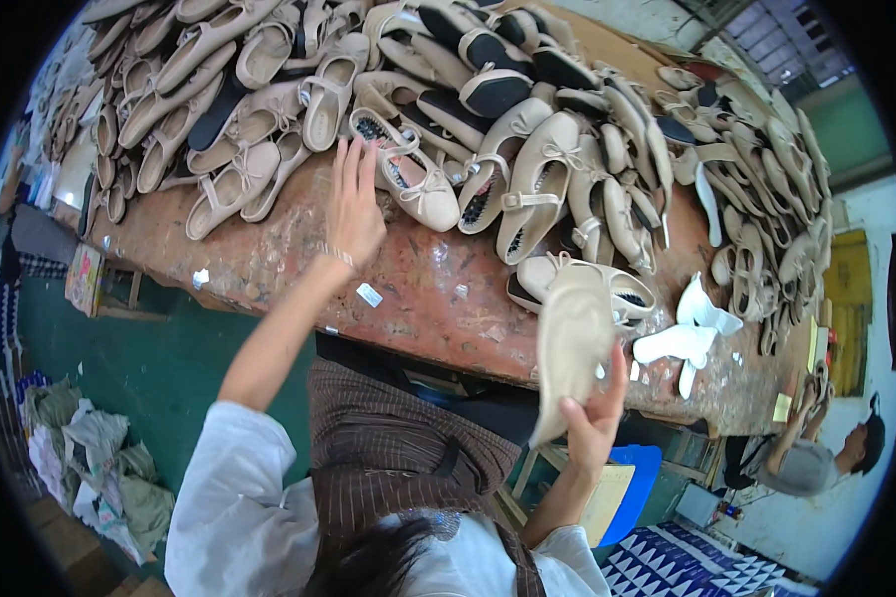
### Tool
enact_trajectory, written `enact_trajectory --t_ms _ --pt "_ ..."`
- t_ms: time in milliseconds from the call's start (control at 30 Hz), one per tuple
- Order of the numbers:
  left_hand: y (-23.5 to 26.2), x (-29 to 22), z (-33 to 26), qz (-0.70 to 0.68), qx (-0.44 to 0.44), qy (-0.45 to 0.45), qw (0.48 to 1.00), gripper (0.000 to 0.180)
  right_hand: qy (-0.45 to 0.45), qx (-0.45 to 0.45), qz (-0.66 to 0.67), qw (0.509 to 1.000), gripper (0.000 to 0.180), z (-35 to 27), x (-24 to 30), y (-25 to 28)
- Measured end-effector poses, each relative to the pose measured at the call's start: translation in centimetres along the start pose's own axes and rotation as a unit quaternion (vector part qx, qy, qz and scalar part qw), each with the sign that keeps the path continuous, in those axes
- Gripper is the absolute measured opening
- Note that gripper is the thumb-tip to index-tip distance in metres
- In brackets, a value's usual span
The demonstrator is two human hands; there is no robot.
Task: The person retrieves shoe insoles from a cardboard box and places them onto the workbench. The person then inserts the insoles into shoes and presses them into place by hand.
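Observation:
My right hand grips a beige shoe insole between thumb and fingers, raised above the table's near edge. My left hand reaches forward over the table with its fingers stretched out. Its fingertips are at the heel of a beige bow-topped flat shoe; whether they touch it I cannot tell. That shoe's dark-and-pink inside shows. Behind the insole, partly hidden by it, lies another beige shoe. A beige strap shoe with a buckle rests farther back.
Piles of beige shoes cover the far side of the worn reddish table. White insole-shaped pieces lie at the right. A co-worker is at the table's right end. Crumpled sacks sit on the green floor at left.

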State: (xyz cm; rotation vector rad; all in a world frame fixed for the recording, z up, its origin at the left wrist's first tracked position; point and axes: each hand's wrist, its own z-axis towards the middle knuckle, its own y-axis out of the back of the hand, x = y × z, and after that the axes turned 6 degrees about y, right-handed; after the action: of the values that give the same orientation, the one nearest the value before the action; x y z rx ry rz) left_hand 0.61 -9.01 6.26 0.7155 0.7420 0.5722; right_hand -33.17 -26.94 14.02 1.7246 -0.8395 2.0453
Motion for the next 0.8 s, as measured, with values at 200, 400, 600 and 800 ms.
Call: enact_trajectory --t_ms 200,400,600,800 --pt "2.8 1.7 4.7 -0.001 0.147 -0.112 0.983 0.019 0.05 0.11 0.29 0.949 0.077 -6.4 0.7 4.2" --pt "8.3 -3.2 -7.2 -0.144 0.184 -0.051 0.971 0.021 -0.06 -0.023 0.025 0.998 0.035 -9.9 0.0 3.5" --pt "5.4 -3.4 -15.8 -0.218 0.242 -0.018 0.945 0.025 -0.158 -0.093 0.007 0.983 0.024 -8.3 -2.6 2.0" --pt "8.6 -1.7 -16.5 -0.083 0.047 0.058 0.994 0.021 -0.09 -0.019 0.166 0.982 0.057 -3.1 -4.4 -1.1"
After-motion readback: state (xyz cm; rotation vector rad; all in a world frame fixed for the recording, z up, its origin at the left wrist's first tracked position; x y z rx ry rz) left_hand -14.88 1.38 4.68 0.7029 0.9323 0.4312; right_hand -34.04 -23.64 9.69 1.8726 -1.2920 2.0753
